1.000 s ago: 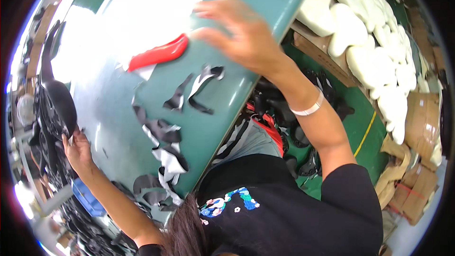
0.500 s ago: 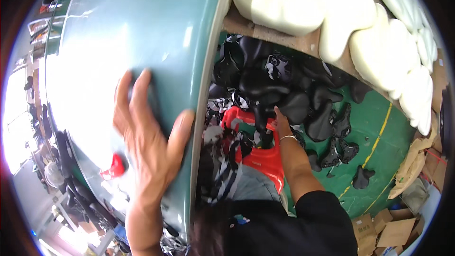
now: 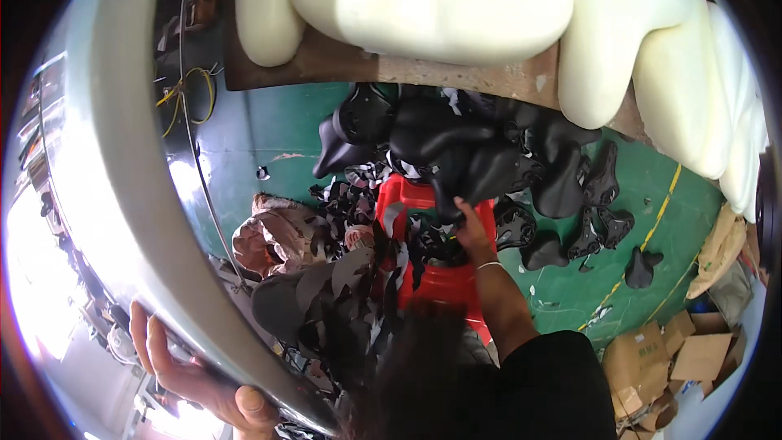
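Note:
At the lower left, my left hand (image 3: 191, 383) lies against the smooth pale edge of the table (image 3: 163, 220), open, with its fingers apart. My right hand (image 3: 474, 236) reaches down over a red plastic stool (image 3: 444, 281). Its fingers close at the narrow nose of a black bicycle saddle (image 3: 448, 200); some of them are hidden. More black saddles (image 3: 440, 134) are heaped just beyond the stool. Black, grey and white cloth scraps (image 3: 354, 204) lie left of it.
Cream foam saddle pads (image 3: 432, 0) cover a wooden board (image 3: 464, 73) above the heap. Loose black saddles (image 3: 603, 232) lie on the green floor at right. Cardboard boxes (image 3: 639, 358) stand at lower right, a pinkish sack (image 3: 277, 236) left of the scraps.
The view has turned and shifted, so less tabletop shows and more floor. My left hand has slid from the tabletop to its edge. My right hand has moved to the saddle's nose.

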Demonstrator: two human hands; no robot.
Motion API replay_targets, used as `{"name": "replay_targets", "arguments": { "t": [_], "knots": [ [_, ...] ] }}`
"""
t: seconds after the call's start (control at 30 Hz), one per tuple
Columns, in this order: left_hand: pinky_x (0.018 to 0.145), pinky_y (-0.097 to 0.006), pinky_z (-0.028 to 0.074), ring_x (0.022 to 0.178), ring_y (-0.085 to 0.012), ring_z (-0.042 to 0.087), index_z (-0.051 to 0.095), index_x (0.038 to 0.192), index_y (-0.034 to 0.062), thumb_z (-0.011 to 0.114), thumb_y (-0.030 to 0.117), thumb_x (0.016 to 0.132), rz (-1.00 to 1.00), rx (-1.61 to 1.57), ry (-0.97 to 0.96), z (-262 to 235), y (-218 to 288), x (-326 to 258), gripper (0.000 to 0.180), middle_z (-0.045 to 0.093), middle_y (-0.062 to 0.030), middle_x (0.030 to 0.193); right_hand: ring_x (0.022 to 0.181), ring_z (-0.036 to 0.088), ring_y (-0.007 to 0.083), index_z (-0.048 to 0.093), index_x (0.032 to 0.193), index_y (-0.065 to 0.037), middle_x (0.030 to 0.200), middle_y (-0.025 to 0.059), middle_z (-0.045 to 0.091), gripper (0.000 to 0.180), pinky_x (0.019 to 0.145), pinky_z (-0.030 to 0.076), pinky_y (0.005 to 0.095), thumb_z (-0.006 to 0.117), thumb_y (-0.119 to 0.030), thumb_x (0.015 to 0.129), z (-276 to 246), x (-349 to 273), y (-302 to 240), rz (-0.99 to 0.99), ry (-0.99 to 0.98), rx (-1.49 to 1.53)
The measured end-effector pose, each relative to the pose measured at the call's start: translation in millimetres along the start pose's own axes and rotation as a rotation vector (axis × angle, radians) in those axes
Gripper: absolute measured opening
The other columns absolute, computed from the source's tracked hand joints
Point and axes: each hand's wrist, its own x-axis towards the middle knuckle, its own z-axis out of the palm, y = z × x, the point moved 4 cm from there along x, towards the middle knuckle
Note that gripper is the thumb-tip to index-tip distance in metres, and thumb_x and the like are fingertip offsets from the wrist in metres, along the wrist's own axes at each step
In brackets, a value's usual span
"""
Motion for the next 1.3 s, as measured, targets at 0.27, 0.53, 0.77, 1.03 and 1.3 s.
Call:
{"name": "replay_targets", "arguments": {
  "t": [0.27, 0.53, 0.77, 1.03, 1.3],
  "knots": [
    [0.112, -0.051, 0.017, 0.136, -0.0332, 0.025, 0.031, 0.138, -0.0002, 0.033, 0.075, 0.085, 0.085, 0.065, -0.028, -7, 3, 3, 0.092, 0.03, -0.022, 0.143, 0.103, 0.053, 0.0256, 0.052, 0.114, -0.019, 0.11, 0.0061, 0.054, 0.057, 0.082, 0.044, 0.0489, 0.078, -0.044, 0.069, 42, -15, -14, 0.063, -0.012, 0.145],
    [0.104, -0.052, 0.029, 0.126, -0.0406, 0.034, 0.042, 0.134, 0.0055, 0.066, 0.054, 0.076, 0.095, -0.024, -0.077, -14, 14, 4, 0.079, 0.033, -0.0243, 0.139, 0.109, 0.053, 0.0276, 0.052, 0.117, -0.016, 0.119, 0.0073, 0.054, 0.056, 0.088, 0.043, 0.0579, 0.074, -0.043, 0.073, 34, -115, -90, 0.021, -0.085, -0.024],
    [0.103, -0.05, 0.028, 0.124, -0.0407, 0.036, 0.05, 0.124, 0.0035, 0.068, 0.036, 0.079, 0.197, -0.185, 0.081, -14, 8, 2, 0.058, 0.04, -0.024, 0.132, 0.112, 0.053, 0.0222, 0.039, 0.133, -0.001, 0.123, 0.0093, 0.052, 0.064, 0.096, 0.043, 0.0361, 0.064, -0.014, 0.076, -4, -322, -73, -0.394, -0.319, -0.282],
    [0.103, -0.049, 0.025, 0.128, -0.0345, 0.036, 0.055, 0.119, 0.0087, 0.065, 0.029, 0.082, 0.06, -0.049, 0.397, -82, -59, -57, 0.043, 0.042, -0.0167, 0.134, 0.1, 0.052, 0.0207, 0.048, 0.123, 0.001, 0.111, 0.007, 0.052, 0.08, 0.094, 0.04, 0.0334, 0.08, -0.031, 0.057, 108, -510, -156, -1.465, -0.394, -0.919],
    [0.102, -0.052, 0.024, 0.116, -0.0251, 0.05, 0.063, 0.097, 0.0103, 0.063, 0.033, 0.084, 0.04, -0.214, 0.165, -79, -170, -153, 0.026, 0.057, -0.0071, 0.108, 0.104, 0.045, 0.0389, 0.058, 0.112, 0.0, 0.106, 0.0215, 0.046, 0.081, 0.091, 0.038, 0.0463, 0.082, -0.046, 0.05, 343, -566, -93, -2.379, -0.281, -1.566]
  ]
}}
